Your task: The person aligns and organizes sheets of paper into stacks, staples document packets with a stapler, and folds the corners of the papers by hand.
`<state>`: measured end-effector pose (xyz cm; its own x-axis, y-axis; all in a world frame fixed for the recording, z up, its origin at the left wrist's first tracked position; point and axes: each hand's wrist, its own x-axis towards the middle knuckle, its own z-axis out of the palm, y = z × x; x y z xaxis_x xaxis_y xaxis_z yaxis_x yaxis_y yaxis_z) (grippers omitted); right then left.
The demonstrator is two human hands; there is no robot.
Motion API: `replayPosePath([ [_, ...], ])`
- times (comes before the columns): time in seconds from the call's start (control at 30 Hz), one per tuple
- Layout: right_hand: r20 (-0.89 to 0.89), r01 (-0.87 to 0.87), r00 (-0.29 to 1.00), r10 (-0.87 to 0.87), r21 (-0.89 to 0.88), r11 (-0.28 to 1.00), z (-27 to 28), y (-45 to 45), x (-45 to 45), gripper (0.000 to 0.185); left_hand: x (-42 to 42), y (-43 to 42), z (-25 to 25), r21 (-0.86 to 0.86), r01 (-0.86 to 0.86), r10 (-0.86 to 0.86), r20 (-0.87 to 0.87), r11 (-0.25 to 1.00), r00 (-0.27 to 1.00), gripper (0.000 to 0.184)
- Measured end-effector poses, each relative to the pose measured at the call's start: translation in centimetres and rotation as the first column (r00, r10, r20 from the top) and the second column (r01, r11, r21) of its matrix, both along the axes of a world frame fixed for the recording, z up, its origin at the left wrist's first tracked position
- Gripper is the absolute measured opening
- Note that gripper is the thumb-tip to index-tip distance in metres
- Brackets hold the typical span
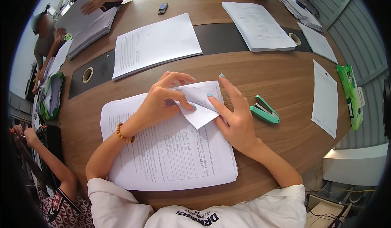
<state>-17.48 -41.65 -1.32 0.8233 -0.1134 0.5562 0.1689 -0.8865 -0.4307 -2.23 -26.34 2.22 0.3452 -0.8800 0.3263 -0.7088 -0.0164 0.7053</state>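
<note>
A thick stack of printed paper (163,163) lies on the table right in front of me. At its upper right corner, the top sheets (198,116) are lifted and folded over, showing a blank white underside. My left hand (165,98) is closed on this turned-up paper, its thumb pressing on the flap and the other fingers behind. My right hand (236,122) lies at the stack's right edge with its fingers apart. Its index fingertip touches the lifted paper, and its thumb is beside the fold. A green stapler (265,111) rests just right of my right hand.
More paper stacks stand across the table (285,77), one at centre left (154,43) and one at the back right (258,26). A single sheet (325,99) and a green packet (350,96) lie near the right edge. Other people sit along the left side, one handling papers (79,16).
</note>
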Motion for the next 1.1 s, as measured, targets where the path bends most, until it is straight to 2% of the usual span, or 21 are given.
replayPosePath([
  [0.13, 0.055, 0.037, 0.998, -0.034, -0.048, 0.998, 0.1, 0.2, -0.1, 0.041, 0.4, 0.1, -0.6, -0.004, 0.022, -0.022, 0.077, 1.000, 0.997, 0.023],
  [0.2, 0.066, 0.040, 0.997, -0.036, -0.062, 0.997, 0.1, 0.2, -0.1, 0.040, 0.2, 0.2, -0.7, 0.008, -0.017, 0.017, -0.012, 1.000, 1.000, 0.017],
  [0.33, 0.117, 0.045, 0.993, -0.031, -0.114, 0.992, 0.0, 0.1, 0.0, 0.043, 0.2, 0.3, -0.6, 0.037, -0.022, 0.024, -0.062, 0.999, 0.998, 0.019],
  [0.4, 0.126, 0.043, 0.992, -0.027, -0.124, 0.991, -0.1, 0.1, 0.0, 0.045, 0.3, 0.3, -0.7, 0.021, 0.014, -0.013, -0.037, 1.000, 0.999, 0.028],
  [0.47, 0.111, 0.062, 0.992, -0.061, 0.000, 0.998, 0.1, 0.3, 0.0, 0.049, 0.1, 0.2, -0.4, 0.014, -0.020, 0.021, -0.029, 1.000, 0.999, 0.029],
  [0.5, 0.111, 0.062, 0.992, -0.062, 0.000, 0.998, 0.2, 0.3, 0.0, 0.049, 0.0, 0.2, -0.2, 0.006, -0.055, 0.055, -0.022, 0.998, 0.998, 0.029],
  [0.57, 0.013, 0.049, 0.999, -0.051, 0.139, 0.989, 0.4, 0.1, 0.0, 0.051, -0.2, 0.0, 0.1, 0.012, -0.068, 0.068, -0.056, 0.998, 0.996, 0.028],
  [0.63, -0.018, 0.047, 0.999, -0.046, 0.125, 0.991, 0.4, -0.2, 0.0, 0.049, -0.1, 0.1, -0.1, 0.018, -0.082, 0.083, -0.090, 0.996, 0.993, 0.027],
  [0.7, -0.049, 0.045, 0.998, -0.040, 0.112, 0.993, 0.3, -0.4, -0.1, 0.048, 0.4, 0.4, -0.9, -0.004, 0.047, -0.046, 0.094, 0.999, 0.995, 0.026],
  [0.93, -0.075, 0.011, 0.997, -0.012, -0.001, 1.000, 0.4, -0.4, -0.1, 0.044, 0.3, 0.4, -0.5, 0.026, 0.051, -0.052, 0.047, 0.998, 0.998, 0.026],
  [1.03, -0.038, 0.023, 0.999, -0.024, -0.030, 0.999, 0.2, -0.1, -0.1, 0.043, 0.2, 0.1, -0.4, -0.027, 0.036, -0.034, 0.063, 0.999, 0.997, 0.027],
  [1.1, -0.012, 0.026, 1.000, -0.026, -0.040, 0.999, 0.1, 0.0, -0.1, 0.042, 0.3, 0.1, -0.5, -0.081, 0.002, 0.011, 0.160, 0.997, 0.987, 0.027],
])
